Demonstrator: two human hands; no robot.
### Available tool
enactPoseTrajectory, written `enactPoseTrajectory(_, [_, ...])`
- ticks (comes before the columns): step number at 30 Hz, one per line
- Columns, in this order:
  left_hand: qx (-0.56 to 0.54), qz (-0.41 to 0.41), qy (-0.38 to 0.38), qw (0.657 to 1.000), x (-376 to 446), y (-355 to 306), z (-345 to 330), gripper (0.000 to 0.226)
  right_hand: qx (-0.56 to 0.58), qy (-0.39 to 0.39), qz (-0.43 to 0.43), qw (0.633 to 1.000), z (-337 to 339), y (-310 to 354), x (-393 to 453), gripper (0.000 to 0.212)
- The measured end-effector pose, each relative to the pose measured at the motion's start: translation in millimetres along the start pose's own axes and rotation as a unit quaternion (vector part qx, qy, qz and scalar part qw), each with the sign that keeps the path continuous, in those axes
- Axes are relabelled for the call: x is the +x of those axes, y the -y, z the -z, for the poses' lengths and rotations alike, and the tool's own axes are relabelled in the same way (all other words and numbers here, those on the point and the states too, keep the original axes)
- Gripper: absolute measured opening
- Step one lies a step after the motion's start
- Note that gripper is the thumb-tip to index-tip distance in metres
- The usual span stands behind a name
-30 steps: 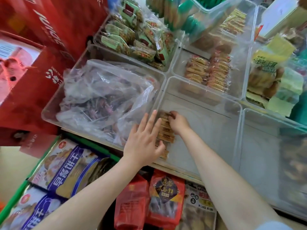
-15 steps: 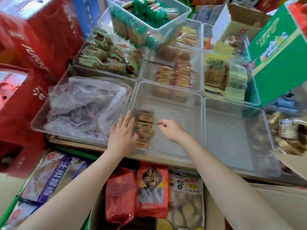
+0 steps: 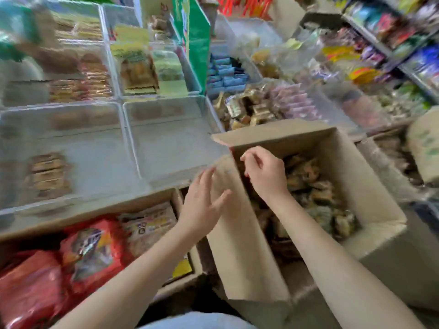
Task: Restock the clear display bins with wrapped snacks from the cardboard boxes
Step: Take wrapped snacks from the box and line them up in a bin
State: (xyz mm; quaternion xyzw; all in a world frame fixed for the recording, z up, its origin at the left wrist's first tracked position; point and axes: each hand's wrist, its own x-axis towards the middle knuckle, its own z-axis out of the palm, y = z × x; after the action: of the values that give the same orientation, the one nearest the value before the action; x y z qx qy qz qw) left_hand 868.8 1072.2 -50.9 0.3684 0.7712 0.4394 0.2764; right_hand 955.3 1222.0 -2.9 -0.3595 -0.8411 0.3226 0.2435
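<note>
Both hands are empty: left hand point(image 3: 204, 205) open, right hand point(image 3: 264, 173) loosely curled over the cardboard box point(image 3: 370, 193). Wrapped snacks point(image 3: 311, 184) below look light, probably crinkly; pinch their middles.

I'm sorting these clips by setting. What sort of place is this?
Most likely a small snack shop. Clear display bins of wrapped snacks stand in rows, shelves of packaged goods run along the right, and an open cardboard box holds stock.

Both hands hang over an open cardboard box point(image 3: 370, 186) of wrapped snacks point(image 3: 306, 176). The left hand point(image 3: 204, 200) is spread beside its flap; the right hand point(image 3: 266, 172) is loosely curled, holding nothing. A clear bin point(image 3: 99, 143) holds stacked biscuits point(image 3: 48, 174).
</note>
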Motion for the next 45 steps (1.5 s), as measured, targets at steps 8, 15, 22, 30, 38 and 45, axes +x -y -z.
enactPoseTrajectory(8, [-0.084,0.072,-0.033,0.993,-14.3,-27.6,-63.7,0.084,-0.242,0.252,-0.141,0.926,21.6,-120.7,21.8,0.026])
enactPoseTrajectory(15, [-0.096,0.092,-0.031,0.991,-18.9,-36.8,-66.1,0.07,-0.237,0.444,-0.104,0.858,-17.5,-153.8,7.8,0.047])
enactPoseTrajectory(22, [-0.107,0.096,-0.031,0.989,-18.5,-33.8,-67.6,0.072,-0.302,0.489,-0.065,0.816,-32.7,-176.9,-0.7,0.037])
enactPoseTrajectory(30, [-0.103,0.102,-0.003,0.989,-12.7,-26.9,-61.8,0.079,-0.058,0.369,-0.146,0.916,33.9,-124.9,36.3,0.029])
enactPoseTrajectory(38, [-0.295,0.117,-0.044,0.947,0.7,-44.6,14.1,0.047,0.417,0.347,-0.153,0.826,66.5,-12.4,39.7,0.042])
enactPoseTrajectory(45, [-0.301,0.142,-0.164,0.929,-8.5,-5.6,129.2,0.023,0.135,0.344,0.056,0.928,-52.8,86.3,24.8,0.034])
